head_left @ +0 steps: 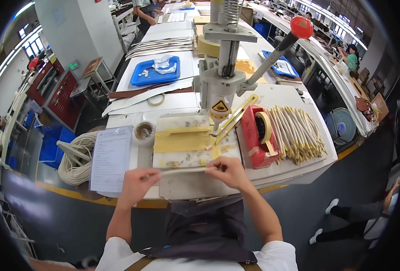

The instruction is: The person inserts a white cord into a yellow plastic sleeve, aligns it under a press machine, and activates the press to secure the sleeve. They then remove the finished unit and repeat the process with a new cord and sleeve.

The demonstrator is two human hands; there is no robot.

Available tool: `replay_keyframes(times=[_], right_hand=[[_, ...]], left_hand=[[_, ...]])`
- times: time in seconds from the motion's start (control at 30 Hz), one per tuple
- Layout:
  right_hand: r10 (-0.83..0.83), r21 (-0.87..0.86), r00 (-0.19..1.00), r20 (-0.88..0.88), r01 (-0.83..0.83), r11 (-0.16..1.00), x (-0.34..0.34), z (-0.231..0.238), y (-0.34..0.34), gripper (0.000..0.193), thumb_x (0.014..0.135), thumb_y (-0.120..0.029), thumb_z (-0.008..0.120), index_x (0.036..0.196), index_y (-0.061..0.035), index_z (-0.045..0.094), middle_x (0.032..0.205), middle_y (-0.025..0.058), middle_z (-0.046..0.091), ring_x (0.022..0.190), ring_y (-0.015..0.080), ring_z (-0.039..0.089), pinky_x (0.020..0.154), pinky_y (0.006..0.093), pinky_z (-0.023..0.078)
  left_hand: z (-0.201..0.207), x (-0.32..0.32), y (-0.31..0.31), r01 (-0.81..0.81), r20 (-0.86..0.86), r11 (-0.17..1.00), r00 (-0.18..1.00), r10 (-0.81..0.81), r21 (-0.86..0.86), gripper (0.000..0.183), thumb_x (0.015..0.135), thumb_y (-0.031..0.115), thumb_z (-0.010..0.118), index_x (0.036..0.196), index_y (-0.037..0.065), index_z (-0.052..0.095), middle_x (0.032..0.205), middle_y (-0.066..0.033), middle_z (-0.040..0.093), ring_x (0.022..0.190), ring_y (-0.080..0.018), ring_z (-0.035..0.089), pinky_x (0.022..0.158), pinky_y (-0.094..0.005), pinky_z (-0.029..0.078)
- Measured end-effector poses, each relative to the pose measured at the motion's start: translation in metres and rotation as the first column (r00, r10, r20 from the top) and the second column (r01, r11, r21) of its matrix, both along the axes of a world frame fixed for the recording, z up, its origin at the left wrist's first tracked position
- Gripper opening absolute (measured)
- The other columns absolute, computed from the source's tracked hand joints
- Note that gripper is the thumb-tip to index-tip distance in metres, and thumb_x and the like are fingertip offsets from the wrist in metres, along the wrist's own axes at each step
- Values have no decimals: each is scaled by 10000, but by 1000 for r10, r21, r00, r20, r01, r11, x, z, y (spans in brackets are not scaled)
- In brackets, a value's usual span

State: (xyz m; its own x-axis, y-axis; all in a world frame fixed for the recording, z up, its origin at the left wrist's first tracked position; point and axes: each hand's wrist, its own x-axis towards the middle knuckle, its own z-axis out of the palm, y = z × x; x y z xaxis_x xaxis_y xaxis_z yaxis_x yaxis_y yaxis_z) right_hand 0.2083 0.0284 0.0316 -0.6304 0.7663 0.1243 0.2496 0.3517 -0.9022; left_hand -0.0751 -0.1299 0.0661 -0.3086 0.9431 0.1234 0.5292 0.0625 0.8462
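A short length of pale cord [182, 171] is stretched sideways between my hands, close to the table's front edge. My left hand [139, 183] pinches its left end and my right hand [227, 172] pinches the other, so both tips are hidden by fingers. Just beyond lies a white block [182, 159] with yellow tape strips [182, 141] across it. Over its right side stands a grey hand press [222, 86] with a red-knobbed lever [301, 28]. To the right are a red tape dispenser [258, 156] and a pile of cord pieces [297, 133] with yellow ends.
Left of the block sit a small round jar [144, 131], a printed sheet [112, 158] and a coil of cord [77, 158]. A blue tray [156, 72] and a tape ring [156, 99] lie farther back. A fan [342, 125] stands at right; other people are around.
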Motion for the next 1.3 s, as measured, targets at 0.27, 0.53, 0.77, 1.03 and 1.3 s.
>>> replay_keyframes(times=[0.27, 0.53, 0.77, 1.03, 1.3], right_hand=[[-163, 435, 986, 16, 140, 889, -31, -30, 26, 145, 805, -165, 821, 868, -64, 737, 811, 75, 705, 808, 278, 659, 739, 389, 533], [-140, 414, 983, -121, 178, 893, -18, -42, 29, 136, 791, -131, 813, 870, -75, 718, 808, 84, 705, 823, 298, 676, 741, 408, 525], [-103, 364, 970, -218, 179, 914, -24, -46, 32, 166, 766, -96, 823, 896, -65, 724, 973, 105, 733, 939, 311, 683, 834, 406, 534], [-200, 460, 943, -267, 307, 833, -29, -53, 27, 144, 735, -74, 803, 834, -68, 698, 862, 69, 698, 898, 308, 653, 780, 418, 530], [-210, 481, 952, -224, 295, 826, -28, -53, 25, 138, 753, -94, 791, 844, -69, 691, 877, 64, 693, 899, 306, 652, 781, 421, 535]], left_hand=[[-34, -38, 27, -36, 21, 992, 999, 38, -118, 207, 872, 151, 799, 1023, 11, 783, 800, -77, 738, 615, -86, 536, 581, -267, 462], [13, -15, -15, 41, 38, 988, 999, -35, -149, 189, 893, 164, 764, 979, -4, 765, 791, -122, 726, 692, -191, 657, 649, -328, 499], [20, -43, -19, -74, -283, 990, 953, 106, 122, 147, 804, -23, 742, 951, -27, 746, 774, -108, 658, 661, -217, 582, 594, -316, 443], [-55, -85, 30, -25, -202, 1000, 979, 27, 14, 143, 843, 21, 710, 971, -40, 730, 814, -85, 662, 722, -156, 557, 664, -294, 437], [-71, -71, 38, -38, -128, 999, 991, 34, -27, 163, 885, 60, 706, 999, -54, 730, 832, -97, 684, 747, -159, 583, 684, -300, 453]])
